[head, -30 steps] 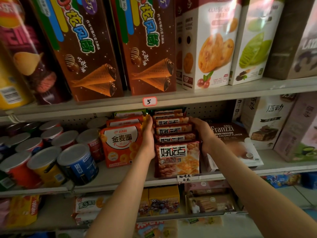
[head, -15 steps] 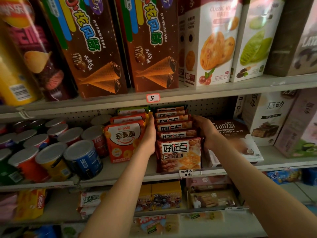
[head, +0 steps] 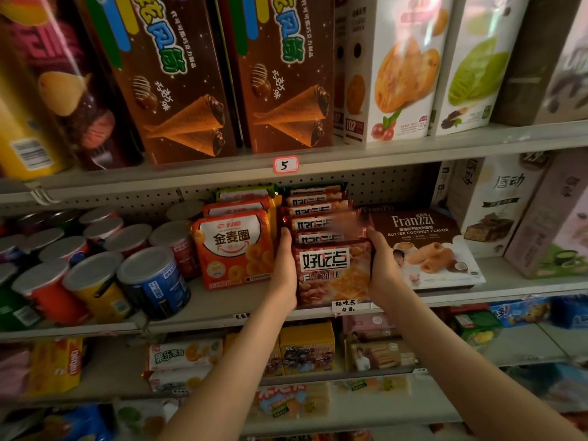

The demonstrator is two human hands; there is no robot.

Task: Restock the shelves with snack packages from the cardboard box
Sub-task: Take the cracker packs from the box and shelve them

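Biscuit pack [head: 334, 275] fronts its row [head: 313, 222] on the middle shelf [head: 222, 302], dead ahead at 12 o'clock. My left hand [head: 284, 268] presses its 9 o'clock side with straight fingers. My right hand [head: 383, 265] curls round the 3 o'clock edge, probably squaring the row.

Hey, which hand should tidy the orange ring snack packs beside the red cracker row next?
Left, probably. The left hand lies along the left side of the red cracker row, right beside the orange packs. The right hand sits on the far side, by the Franzzi box, and would have to cross over.
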